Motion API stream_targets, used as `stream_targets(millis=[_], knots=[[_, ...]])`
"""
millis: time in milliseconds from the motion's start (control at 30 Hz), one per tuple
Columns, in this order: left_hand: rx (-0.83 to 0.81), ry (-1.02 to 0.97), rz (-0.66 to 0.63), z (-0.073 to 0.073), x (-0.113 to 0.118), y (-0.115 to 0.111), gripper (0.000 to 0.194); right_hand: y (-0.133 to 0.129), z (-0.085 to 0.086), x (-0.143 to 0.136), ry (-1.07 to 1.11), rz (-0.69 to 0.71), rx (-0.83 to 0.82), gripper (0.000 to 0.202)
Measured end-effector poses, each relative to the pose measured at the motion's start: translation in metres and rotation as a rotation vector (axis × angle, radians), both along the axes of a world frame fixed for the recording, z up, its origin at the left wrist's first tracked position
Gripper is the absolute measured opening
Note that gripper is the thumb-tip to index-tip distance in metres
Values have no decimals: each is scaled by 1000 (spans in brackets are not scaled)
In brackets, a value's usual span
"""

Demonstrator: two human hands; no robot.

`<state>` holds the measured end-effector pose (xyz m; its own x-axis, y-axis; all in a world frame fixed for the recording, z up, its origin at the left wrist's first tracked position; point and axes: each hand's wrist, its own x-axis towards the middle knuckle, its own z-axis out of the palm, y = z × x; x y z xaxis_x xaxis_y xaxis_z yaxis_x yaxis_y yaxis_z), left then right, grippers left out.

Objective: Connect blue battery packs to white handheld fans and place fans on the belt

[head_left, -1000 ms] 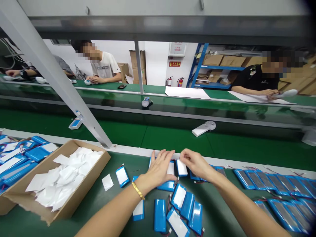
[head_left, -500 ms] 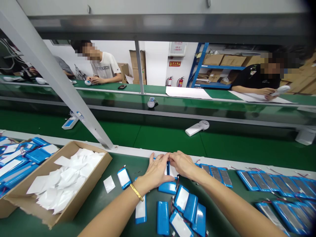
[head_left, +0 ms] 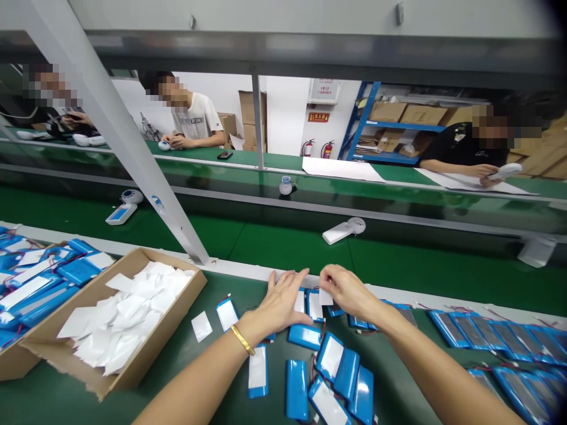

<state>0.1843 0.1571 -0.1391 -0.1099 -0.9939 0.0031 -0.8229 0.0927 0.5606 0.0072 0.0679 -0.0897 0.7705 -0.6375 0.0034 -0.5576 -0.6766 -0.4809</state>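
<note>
My right hand (head_left: 343, 287) pinches a small white paper slip (head_left: 326, 297), which hangs below the fingertips. Spread over the batteries at the bench's far edge, my left hand (head_left: 282, 301) has its fingers apart, and a gold bracelet circles that wrist. Between the hands lies a blue battery pack (head_left: 315, 306) with a white face; another white-faced battery (head_left: 300, 301) is partly covered by my left fingers. Below them sits a blue battery (head_left: 305, 336) turned sideways. Several loose blue batteries (head_left: 296, 389) with thin wires are nearer to me, some white-faced and some plain.
A cardboard box (head_left: 166, 330) of white paper slips stands at left, beside a heap of blue batteries (head_left: 39, 289). Rows of grey-faced batteries (head_left: 491, 333) lie at right. A slanted post (head_left: 119, 136) rises beyond the box. White handheld devices (head_left: 339, 233) lie on the green belt; people sit opposite.
My hands have come apart. The right has shifted right, and a white slip now shows in its fingers; the left stays spread over the batteries. The view has turned slightly.
</note>
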Motion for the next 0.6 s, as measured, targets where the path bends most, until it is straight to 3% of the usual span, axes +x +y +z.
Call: stream_targets(millis=[233,600], knots=[[10,16,-17,2,1,0,103,2,-26,16,117,-6,24,6],[-6,20,-37,2,-11,-2,96,13,-18,11,80,71,9,17]])
